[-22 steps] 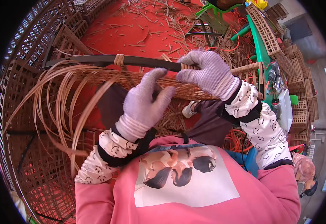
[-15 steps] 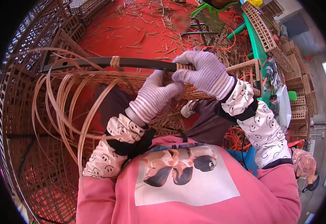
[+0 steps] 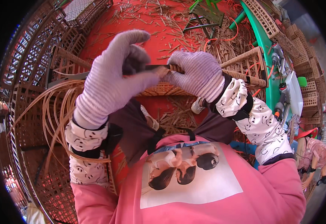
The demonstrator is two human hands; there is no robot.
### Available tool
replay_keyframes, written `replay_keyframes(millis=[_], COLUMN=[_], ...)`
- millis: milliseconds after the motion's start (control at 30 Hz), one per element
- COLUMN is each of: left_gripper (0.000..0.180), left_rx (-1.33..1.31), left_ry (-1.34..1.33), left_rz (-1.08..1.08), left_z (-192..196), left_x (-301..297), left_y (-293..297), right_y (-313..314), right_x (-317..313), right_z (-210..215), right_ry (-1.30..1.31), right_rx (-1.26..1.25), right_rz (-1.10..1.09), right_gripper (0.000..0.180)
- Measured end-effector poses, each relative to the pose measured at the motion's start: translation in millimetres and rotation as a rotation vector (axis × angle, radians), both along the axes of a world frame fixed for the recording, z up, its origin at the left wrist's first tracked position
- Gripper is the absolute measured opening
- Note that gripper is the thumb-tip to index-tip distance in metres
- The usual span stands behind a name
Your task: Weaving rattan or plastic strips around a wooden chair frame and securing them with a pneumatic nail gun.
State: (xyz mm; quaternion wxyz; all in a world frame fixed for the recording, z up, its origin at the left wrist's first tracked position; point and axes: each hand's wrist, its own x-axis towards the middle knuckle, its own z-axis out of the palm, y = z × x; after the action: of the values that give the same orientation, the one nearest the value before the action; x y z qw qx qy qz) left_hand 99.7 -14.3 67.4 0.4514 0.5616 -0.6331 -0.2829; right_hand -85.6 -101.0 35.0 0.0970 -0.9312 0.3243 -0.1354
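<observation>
My right hand (image 3: 198,72), in a lilac striped knit glove, is closed round the dark bar (image 3: 153,68) along the edge of a woven basket frame. Brown strip winding (image 3: 176,68) wraps the bar beside its fingertips. My left hand (image 3: 112,76), gloved alike, is raised over the bar to the left, fingers curved and apart from the thumb; nothing clear shows between them. The thumb tip, slightly blurred, comes close to the winding. Long loose brown weaving strips (image 3: 60,112) loop below the left wrist. Part of the bar is hidden behind the left hand.
Woven baskets (image 3: 28,52) crowd the left side, and more baskets (image 3: 301,56) are stacked at the right. Strip scraps (image 3: 163,22) litter the red floor. A green table edge (image 3: 258,33) bears power tools (image 3: 276,56). Another person (image 3: 314,156) bends at the lower right.
My left hand has moved from below the bar up and to the left, opening out. The right hand stays on the bar. The loose strips have swung and bunched lower.
</observation>
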Motion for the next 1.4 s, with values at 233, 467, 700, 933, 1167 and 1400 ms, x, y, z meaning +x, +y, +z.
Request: replay_keyframes(millis=[233, 467, 700, 933, 1167, 1400], left_gripper=[0.026, 0.014, 0.017, 0.028, 0.020, 0.017], left_rx=[0.051, 0.399, 0.279, 0.189, 0.174, 0.525], left_ry=[-0.148, 0.006, -0.084, -0.122, -0.138, -0.039], left_rz=[-0.211, -0.184, -0.139, -0.199, -0.361, -0.331], left_z=[-25, -24, -20, -25, -12, -9], left_x=[-5, -6, -12, -75, -152, -148], left_y=[-37, -57, -94, -139, -158, -156], right_y=[0, -4, -62, -94, -96, -84], right_x=[2, -39, -79, -142, -261, -464], right_z=[0, 10, 23, 41, 29, 1], right_ry=[-0.037, 0.291, 0.381, 0.488, 0.080, -0.085], right_rx=[-0.014, -0.179, -0.051, -0.075, -0.149, -0.049], right_rz=[0.007, -0.121, -0.089, -0.189, -0.244, -1.297], right_gripper=[0.046, 0.058, 0.068, 0.063, 0.068, 0.061])
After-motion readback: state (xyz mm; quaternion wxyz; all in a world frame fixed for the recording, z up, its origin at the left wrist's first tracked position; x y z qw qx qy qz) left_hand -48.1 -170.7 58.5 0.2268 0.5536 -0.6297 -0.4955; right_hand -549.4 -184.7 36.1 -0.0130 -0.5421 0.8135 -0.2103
